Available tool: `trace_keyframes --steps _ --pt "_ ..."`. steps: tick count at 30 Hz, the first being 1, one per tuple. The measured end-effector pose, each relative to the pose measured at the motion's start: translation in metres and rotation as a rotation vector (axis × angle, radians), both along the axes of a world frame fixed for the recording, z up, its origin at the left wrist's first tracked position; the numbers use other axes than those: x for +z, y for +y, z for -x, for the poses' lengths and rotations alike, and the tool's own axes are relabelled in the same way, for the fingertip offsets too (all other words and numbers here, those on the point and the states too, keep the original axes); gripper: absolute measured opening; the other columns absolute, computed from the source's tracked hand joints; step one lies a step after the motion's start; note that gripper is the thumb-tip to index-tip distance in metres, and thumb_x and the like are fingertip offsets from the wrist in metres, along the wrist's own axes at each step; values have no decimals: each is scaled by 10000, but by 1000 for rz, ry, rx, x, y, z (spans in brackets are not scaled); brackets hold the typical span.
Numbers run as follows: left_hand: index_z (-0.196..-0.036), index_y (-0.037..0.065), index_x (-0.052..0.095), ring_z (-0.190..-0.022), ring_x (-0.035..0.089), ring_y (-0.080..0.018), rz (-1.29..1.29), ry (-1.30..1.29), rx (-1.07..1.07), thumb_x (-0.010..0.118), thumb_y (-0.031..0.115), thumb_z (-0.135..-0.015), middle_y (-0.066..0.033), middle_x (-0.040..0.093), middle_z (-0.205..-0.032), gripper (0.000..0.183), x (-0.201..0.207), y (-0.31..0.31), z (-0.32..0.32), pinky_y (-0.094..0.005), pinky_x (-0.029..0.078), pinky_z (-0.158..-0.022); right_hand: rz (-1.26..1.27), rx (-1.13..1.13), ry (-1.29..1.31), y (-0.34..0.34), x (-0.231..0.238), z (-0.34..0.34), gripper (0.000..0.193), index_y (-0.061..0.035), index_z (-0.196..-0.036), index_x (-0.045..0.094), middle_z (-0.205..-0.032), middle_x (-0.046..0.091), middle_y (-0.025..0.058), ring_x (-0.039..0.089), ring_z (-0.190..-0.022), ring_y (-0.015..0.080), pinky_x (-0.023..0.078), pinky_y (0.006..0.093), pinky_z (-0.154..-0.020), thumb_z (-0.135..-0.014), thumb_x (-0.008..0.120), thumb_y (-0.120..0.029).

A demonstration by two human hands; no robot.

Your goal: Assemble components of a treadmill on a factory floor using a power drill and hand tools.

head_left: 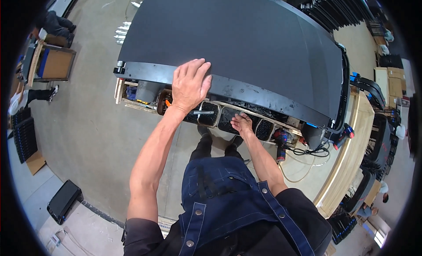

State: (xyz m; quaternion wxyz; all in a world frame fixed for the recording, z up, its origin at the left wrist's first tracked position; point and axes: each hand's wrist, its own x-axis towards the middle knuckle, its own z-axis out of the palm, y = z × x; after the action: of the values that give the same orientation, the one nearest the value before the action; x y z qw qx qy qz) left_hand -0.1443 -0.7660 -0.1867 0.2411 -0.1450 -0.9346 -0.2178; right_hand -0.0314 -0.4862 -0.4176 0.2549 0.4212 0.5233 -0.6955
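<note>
A large flat black deck with a grey metal side rail lies before me, much like a treadmill's running bed. My left hand rests on the rail and the deck's near edge, its fingers stretched out over the black surface. Below the rail runs a row of open bins holding small black parts. My right hand is over one dark bin, its fingers curled together; whatever they pinch is too small to make out. A short grey metal rod lies across the neighbouring bins, near my left wrist.
To the right of the bins hangs a red and black power drill beside coiled black cable. Another red-tipped tool is by a wooden bench edge. Stacked black panels stand beyond the deck. Other people are at both sides.
</note>
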Motion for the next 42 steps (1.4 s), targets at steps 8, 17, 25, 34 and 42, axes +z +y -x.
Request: trace_keyframes --steps 8,17,25,34,42 --pt "-1211 103 657 -1213 578 -282 -73 -28 -1 700 186 -876 -60 635 -1271 348 0 -3 -1 -443 423 -1042 218 73 2 33 77 -46 209 -104 -1123 444 -1085 662 147 710 -1085 356 639 451 -784 -964 562 -39" --pt "-1104 47 686 -1044 607 -320 -560 -284 92 665 103 -912 -136 665 -1098 202 0 22 -111 -407 478 -932 459 31 160 51 113 -71 361 39 -1229 557 -1302 640 179 634 -1217 386 588 480 -967 -881 529 -54" --pt "-1446 53 514 -1159 598 -198 -1476 -1380 81 672 432 -994 -112 611 -1311 610 -85 80 -229 -323 500 -941 568 557 -2 13 137 -63 358 -7 -1252 592 -1174 685 141 693 -1060 283 578 449 -929 -903 568 -85" --pt "-1184 16 669 -761 679 -174 -1606 -939 738 600 223 -1038 -77 712 -975 263 -107 -21 -232 -314 561 -608 39 794 123 -25 122 -28 250 -76 -1135 650 -1028 718 65 698 -857 169 550 303 -728 -933 649 -225" --pt "-1273 26 579 -930 667 -202 -1476 -657 906 571 397 -1034 -125 639 -1182 442 -124 -224 -136 -386 588 -713 -82 810 102 -106 96 -19 242 -39 -1113 653 -942 706 61 680 -771 147 534 271 -641 -932 637 -198"
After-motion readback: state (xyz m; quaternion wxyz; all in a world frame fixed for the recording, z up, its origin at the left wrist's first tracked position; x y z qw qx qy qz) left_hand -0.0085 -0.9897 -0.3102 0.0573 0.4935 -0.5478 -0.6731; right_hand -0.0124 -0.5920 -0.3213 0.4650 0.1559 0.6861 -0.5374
